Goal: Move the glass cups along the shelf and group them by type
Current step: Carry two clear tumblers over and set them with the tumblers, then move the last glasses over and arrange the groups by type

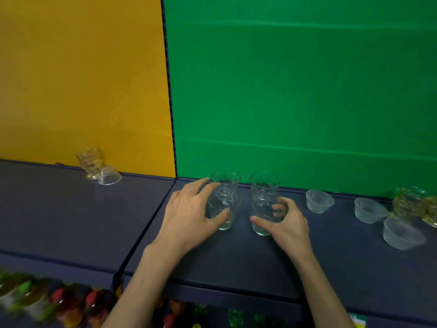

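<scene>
Yellow and green panels stood behind the dark shelf top (pixel 260 252) where I worked. I had my left hand (pixel 189 214) curled round the left tall clear tumbler (pixel 224 200), fingers on its far left side, thumb across its near side. My right hand (pixel 287 223) gripped the right tall clear tumbler (pixel 263 202), thumb low on its near side, fingers wrapped round its right. Both tumblers stood upright near the middle of the shelf, side by side but apart. I counted two tall tumblers, three small frosted bowls (pixel 319 201) upright to the right, one clear bowl (pixel 109 177) upside down far left, and amber patterned glasses at both ends, one at left (pixel 91 162), blurred ones at right (pixel 411 202).
</scene>
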`<state>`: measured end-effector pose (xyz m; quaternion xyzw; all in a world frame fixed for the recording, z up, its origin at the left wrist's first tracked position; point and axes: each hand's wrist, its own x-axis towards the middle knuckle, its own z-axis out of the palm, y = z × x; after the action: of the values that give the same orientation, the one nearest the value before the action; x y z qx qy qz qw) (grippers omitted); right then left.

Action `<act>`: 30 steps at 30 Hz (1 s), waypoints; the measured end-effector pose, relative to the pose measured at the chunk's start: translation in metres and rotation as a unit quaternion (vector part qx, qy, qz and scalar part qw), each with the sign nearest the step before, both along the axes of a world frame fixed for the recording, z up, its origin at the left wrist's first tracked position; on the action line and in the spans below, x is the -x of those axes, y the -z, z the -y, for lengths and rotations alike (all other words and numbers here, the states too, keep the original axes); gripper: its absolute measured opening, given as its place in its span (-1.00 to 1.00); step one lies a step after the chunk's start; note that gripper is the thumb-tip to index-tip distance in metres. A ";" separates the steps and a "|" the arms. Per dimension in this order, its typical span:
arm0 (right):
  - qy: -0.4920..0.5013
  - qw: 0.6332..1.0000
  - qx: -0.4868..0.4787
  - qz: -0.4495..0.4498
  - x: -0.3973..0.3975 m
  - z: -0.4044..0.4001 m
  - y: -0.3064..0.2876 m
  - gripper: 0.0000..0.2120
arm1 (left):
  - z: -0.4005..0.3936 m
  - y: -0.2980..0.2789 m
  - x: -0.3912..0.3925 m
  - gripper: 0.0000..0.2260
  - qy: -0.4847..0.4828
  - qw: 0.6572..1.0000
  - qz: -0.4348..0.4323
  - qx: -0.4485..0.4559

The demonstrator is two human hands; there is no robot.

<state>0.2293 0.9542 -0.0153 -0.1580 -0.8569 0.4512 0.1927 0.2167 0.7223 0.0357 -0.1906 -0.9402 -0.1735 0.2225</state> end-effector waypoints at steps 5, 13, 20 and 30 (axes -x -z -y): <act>-0.037 0.999 -0.009 0.010 -0.001 -0.005 0.000 -0.09 | -0.002 0.003 -0.009 -0.42 -0.044 0.999 0.017 -0.002; -0.082 0.978 -0.189 -0.040 -0.018 0.000 -0.012 -0.20 | 0.003 0.007 -0.033 -0.43 -0.110 0.994 0.029 0.006; -0.211 0.937 -0.249 -0.126 -0.034 0.053 -0.033 -0.59 | 0.035 0.005 -0.063 -0.42 -0.182 0.982 0.025 0.042; -0.299 0.912 -0.246 -0.139 -0.040 0.169 -0.029 -0.62 | 0.143 0.011 -0.106 -0.37 -0.278 0.957 0.048 0.068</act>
<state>0.2697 0.7849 0.0142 0.2223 -0.9125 0.2804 0.1984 0.3225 0.5793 0.0251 0.0720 -0.9753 -0.0500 0.2027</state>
